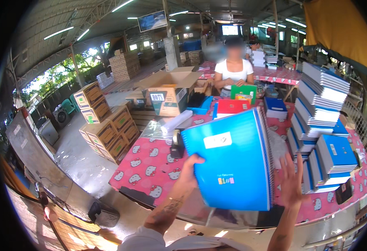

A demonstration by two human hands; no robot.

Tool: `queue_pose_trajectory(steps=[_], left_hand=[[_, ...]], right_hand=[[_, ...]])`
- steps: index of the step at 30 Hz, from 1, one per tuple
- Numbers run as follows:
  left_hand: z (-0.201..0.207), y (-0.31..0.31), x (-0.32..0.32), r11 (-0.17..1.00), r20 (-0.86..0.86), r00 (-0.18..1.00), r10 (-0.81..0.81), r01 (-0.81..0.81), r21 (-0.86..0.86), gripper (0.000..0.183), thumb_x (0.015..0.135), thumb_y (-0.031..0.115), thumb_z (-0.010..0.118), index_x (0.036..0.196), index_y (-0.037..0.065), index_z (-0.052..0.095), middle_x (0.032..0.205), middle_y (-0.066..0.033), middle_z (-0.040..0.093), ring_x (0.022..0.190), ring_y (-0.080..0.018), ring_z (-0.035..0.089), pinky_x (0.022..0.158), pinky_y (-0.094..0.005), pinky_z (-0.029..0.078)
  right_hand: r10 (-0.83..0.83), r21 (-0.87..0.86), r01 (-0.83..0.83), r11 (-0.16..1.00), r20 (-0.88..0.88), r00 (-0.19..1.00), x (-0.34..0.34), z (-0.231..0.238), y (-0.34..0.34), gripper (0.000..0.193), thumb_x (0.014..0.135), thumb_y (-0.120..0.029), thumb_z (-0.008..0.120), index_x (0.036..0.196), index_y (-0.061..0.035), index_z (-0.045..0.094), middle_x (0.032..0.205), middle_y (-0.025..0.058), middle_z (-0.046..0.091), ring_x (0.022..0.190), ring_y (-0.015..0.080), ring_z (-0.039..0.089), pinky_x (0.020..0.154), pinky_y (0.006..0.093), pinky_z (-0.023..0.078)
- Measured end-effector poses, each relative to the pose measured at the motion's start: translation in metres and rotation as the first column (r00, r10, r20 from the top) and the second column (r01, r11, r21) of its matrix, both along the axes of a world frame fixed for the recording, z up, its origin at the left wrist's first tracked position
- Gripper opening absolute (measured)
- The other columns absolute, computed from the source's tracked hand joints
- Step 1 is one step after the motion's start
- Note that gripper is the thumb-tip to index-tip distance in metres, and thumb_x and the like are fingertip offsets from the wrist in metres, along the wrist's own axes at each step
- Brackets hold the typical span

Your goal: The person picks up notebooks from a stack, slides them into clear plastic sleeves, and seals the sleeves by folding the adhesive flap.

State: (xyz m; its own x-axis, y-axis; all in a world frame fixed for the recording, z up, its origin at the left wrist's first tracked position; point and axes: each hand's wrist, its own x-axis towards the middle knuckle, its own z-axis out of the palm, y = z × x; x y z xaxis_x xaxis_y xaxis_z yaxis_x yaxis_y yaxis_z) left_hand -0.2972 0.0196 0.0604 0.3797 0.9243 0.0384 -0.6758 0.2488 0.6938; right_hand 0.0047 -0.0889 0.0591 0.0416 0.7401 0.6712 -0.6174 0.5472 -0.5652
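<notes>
A small stack of blue spiral notebooks is tilted up in front of me, with wire coils showing along both its left and right sides. My left hand grips the stack at its left edge, thumb on the blue cover. Just beyond the right edge, my right hand is raised with its fingers spread and nothing in it. Whether its fingertips touch the coils is hard to tell. Tall stacks of blue-covered notebooks stand to the right of that hand, with a shorter notebook pile in front.
A pink patterned table carries a black tape dispenser, clear plastic, a white roll, red notebooks and a blue pile. Across it, a person handles a green notebook. Cartons are stacked at the left.
</notes>
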Motion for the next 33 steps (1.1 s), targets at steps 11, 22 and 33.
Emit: queue_pose_trajectory(steps=[11,22,33], left_hand=[[-0.095,0.01,-0.288,0.827,-0.414,0.717,0.561,-0.47,0.308,0.052,0.062,-0.009,0.074,0.112,0.002,0.061,0.096,-0.0057,0.067,0.087,-0.0203,0.067,0.08,-0.0355,0.056],[-0.181,0.04,-0.392,0.868,-0.489,0.722,0.489,-0.461,0.186,0.073,0.071,-0.003,0.079,0.137,0.005,0.048,0.125,-0.0064,0.06,0.114,-0.0208,0.058,0.096,-0.0375,0.049],[-0.026,0.074,-0.332,0.576,-0.509,-0.275,0.816,0.472,0.667,0.118,0.07,0.06,0.078,0.148,-0.01,0.024,0.154,-0.0307,0.027,0.145,-0.0441,0.025,0.119,-0.0532,0.019]], right_hand=[[0.259,-0.326,-0.096,0.941,0.503,0.824,-0.301,-0.081,0.208,0.094,0.069,-0.017,0.089,0.145,-0.0041,0.036,0.137,0.0107,0.049,0.129,0.0224,0.046,0.108,0.0372,0.036],[0.205,-0.302,-0.052,0.952,0.502,0.84,-0.431,-0.181,0.238,0.104,0.065,-0.017,0.093,0.146,-0.0071,0.029,0.136,0.0121,0.049,0.129,0.0235,0.047,0.106,0.0391,0.039],[0.249,-0.416,-0.065,0.907,0.406,0.879,-0.419,-0.171,0.235,0.097,0.059,-0.014,0.095,0.138,-0.0061,0.038,0.132,0.0092,0.053,0.125,0.0202,0.049,0.106,0.0383,0.041]])
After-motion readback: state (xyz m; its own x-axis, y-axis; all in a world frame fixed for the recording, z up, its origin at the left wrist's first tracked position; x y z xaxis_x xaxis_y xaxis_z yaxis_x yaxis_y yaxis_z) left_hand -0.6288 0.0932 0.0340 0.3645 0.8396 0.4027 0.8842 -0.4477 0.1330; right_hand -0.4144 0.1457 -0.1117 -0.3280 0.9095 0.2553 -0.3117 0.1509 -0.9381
